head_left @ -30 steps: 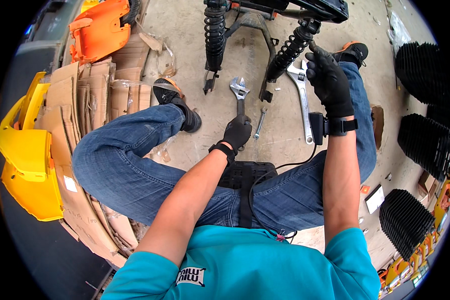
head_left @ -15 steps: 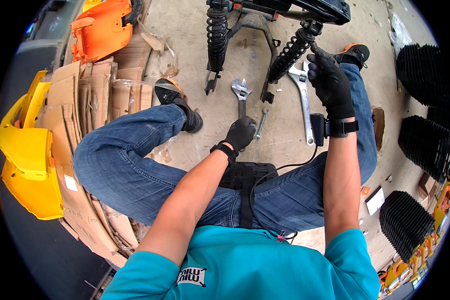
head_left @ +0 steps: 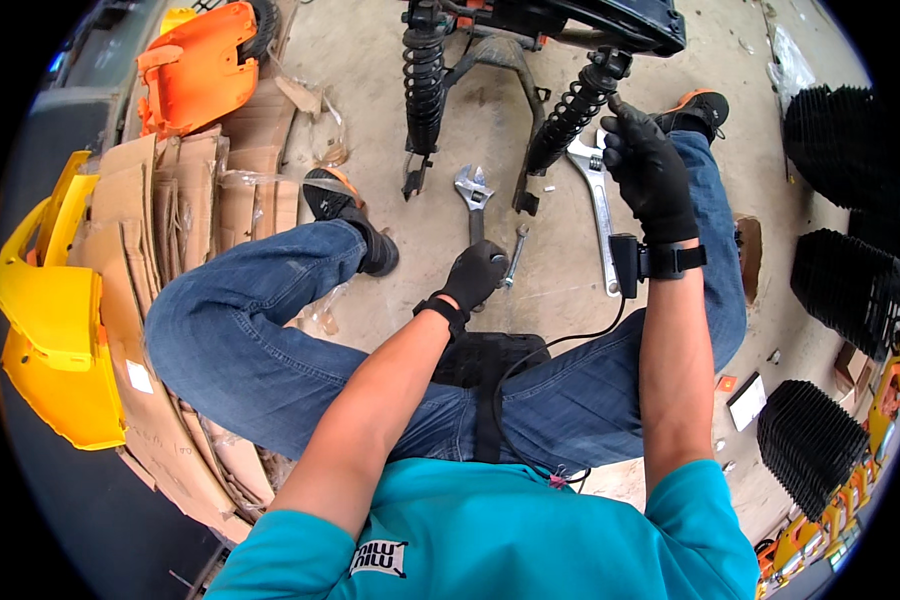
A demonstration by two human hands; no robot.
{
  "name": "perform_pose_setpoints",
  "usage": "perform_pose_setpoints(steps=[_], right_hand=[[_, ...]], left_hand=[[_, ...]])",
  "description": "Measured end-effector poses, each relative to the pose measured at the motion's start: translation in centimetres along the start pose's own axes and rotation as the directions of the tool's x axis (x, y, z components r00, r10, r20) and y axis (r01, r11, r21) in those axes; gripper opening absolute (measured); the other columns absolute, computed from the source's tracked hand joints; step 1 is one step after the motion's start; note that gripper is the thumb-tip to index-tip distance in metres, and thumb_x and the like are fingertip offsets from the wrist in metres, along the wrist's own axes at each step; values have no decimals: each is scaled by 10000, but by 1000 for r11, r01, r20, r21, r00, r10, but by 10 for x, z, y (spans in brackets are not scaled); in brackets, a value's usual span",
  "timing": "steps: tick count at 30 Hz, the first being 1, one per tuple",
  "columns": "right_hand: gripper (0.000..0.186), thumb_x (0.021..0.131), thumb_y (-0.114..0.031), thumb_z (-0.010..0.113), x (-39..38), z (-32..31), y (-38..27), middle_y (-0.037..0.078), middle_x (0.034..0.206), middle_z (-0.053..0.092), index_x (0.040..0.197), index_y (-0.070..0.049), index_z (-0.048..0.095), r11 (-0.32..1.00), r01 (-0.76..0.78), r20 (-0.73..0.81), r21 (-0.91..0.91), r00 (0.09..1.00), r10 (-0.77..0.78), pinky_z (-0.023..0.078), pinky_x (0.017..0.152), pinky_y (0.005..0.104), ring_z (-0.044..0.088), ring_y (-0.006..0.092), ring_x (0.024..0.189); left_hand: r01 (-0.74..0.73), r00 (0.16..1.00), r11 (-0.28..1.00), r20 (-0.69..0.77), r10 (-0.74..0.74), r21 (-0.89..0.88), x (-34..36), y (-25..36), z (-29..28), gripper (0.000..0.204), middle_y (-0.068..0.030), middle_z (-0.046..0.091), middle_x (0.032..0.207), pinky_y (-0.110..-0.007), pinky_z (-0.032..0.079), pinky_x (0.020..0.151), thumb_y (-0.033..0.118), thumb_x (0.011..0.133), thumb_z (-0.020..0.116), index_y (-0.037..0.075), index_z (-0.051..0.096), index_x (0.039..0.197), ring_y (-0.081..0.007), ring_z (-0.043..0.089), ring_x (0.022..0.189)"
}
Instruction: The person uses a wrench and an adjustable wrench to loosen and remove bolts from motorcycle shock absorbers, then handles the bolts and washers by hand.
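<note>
My gloved left hand is closed around the dark handle of an adjustable wrench, its silver jaws pointing away from me above the floor. My gloved right hand is raised beside the upper part of the right black coil-spring shock absorber. Its fingers are bent, with a fingertip at the spring's side; anything between them is hidden. The left shock absorber hangs from the same dark vehicle frame. Between my legs lie a small wrench and a larger silver adjustable wrench, partly behind my right hand.
Flattened cardboard is stacked at left, with yellow panels and an orange panel around it. Black ribbed stacks line the right side. A cable runs from my right wrist across my lap.
The whole view has shifted slightly. Both hands stay nearly in place, the left on the wrench and the right beside the right shock absorber.
</note>
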State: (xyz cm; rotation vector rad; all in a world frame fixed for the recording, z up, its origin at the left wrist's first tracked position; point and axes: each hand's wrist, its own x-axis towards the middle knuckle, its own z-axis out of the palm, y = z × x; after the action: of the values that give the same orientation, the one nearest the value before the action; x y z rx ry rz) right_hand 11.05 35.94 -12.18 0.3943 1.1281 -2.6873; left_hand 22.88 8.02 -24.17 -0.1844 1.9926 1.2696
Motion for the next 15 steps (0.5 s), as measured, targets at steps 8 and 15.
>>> perform_pose_setpoints(steps=[8, 15], right_hand=[[213, 992, -110, 588, 0, 8, -1, 70, 963, 672, 1185, -21, 608, 1000, 6, -37, 23, 999, -5, 495, 641, 248, 588, 129, 737], [214, 996, -119, 589, -3, 12, -3, 80, 968, 682, 1183, -15, 597, 1000, 12, -39, 26, 999, -11, 498, 635, 245, 584, 125, 704]], left_hand=[[82, 997, 989, 0, -82, -120, -3, 11, -2, 190, -76, 634, 776, -309, 511, 601, 174, 910, 617, 12, 590, 1005, -142, 609, 640], [55, 998, 981, -11, -58, -184, -3, 15, 2, 176, -70, 612, 796, -291, 500, 598, 137, 949, 543, 12, 579, 1067, -133, 581, 639]])
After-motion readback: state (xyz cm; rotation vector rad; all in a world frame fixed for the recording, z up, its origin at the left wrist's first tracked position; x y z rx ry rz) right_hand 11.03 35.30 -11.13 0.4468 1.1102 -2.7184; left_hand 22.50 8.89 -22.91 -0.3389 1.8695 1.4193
